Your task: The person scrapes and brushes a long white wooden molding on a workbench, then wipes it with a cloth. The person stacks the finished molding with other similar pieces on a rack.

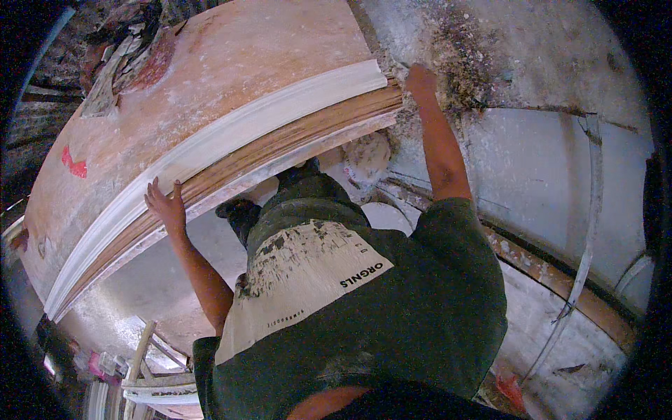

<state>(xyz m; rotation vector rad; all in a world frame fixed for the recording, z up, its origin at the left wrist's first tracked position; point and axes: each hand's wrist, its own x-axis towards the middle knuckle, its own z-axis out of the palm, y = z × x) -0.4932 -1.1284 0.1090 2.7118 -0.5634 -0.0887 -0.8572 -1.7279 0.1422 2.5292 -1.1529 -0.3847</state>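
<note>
Dusty bench (231,59) carries a long white moulding (266,115) along its near edge, probably light, flexible, best held two-handed. Left hand (166,206) touches it, fingers apart; right hand (421,82) nears one end, finger closure unclear.

red scrap (73,163), left | tattered sheets (105,91), upper left | pale strip (586,231), right | wooden frame (140,350), lower left
</note>
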